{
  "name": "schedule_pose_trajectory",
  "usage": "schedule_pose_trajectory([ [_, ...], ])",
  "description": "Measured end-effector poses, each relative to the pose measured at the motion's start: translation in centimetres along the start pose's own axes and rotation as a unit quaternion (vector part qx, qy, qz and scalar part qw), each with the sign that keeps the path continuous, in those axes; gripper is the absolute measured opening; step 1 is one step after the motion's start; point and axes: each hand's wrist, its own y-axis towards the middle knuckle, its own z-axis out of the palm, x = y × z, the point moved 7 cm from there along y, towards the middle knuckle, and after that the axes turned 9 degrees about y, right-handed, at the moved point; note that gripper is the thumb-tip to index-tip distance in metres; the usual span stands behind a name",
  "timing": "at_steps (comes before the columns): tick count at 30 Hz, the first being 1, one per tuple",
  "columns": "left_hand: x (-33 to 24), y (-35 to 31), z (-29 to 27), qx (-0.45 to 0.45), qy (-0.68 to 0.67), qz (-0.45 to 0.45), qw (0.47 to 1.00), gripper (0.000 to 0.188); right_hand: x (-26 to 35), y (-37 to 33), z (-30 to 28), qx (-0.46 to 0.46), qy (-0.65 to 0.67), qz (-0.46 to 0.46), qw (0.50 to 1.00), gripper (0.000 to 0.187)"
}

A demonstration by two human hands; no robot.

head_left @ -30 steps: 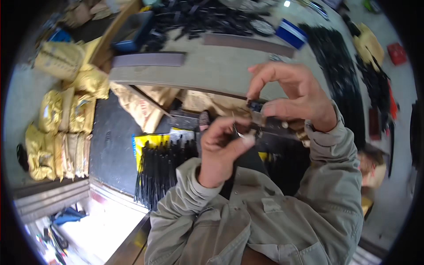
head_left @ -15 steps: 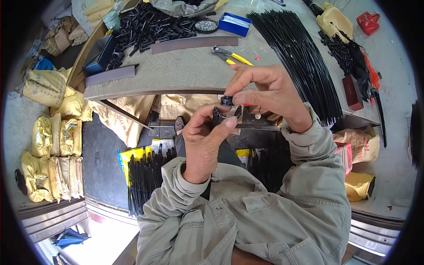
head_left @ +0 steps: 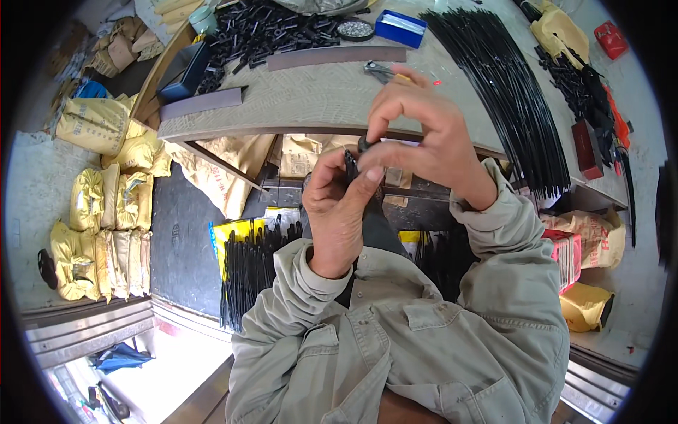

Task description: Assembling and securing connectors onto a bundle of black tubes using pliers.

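Above the table's near edge, my left hand (head_left: 337, 208) pinches a small bunch of black pieces (head_left: 350, 165) between thumb and fingers. Close by, my right hand (head_left: 432, 138) grips a small round black plastic part (head_left: 364, 144), partly covered by its fingers. The two parts are nearly together at the fingertips, and whether they touch I cannot tell. Just beyond my right hand lies a pair of cutters (head_left: 379, 69), its yellow handles mostly hidden by the fingers.
Across the table (head_left: 304, 106) lie a heap of short black tubes (head_left: 261, 35), a round dish of small bits (head_left: 355, 29), a blue box (head_left: 400, 30) and long black rods (head_left: 505, 92). More rods (head_left: 251, 261) stand beside my lap. Yellow sacks (head_left: 88, 201) are stacked at left.
The view has shifted, so the table sits further right and higher. The black pieces spread in an arc in my left hand are now bunched. My right fingers have turned around the round part.
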Motion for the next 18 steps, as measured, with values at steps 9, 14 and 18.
schedule_pose_trajectory([
  [9, 0.0, 1.1, -1.5, 0.037, -0.013, -0.037, 0.999, 0.024, 1.5, -0.2, 1.3, -0.067, -0.187, -0.092, 0.976, 0.024],
  [14, 0.6, 1.4, -2.9, 0.068, -0.039, -0.058, 0.995, 0.030, 1.7, -0.5, 1.5, -0.091, -0.215, -0.085, 0.969, 0.023],
  [18, 0.0, 1.5, -2.8, 0.050, -0.010, -0.041, 0.998, 0.032, 1.0, -0.8, 1.6, -0.110, -0.160, -0.088, 0.977, 0.024],
])
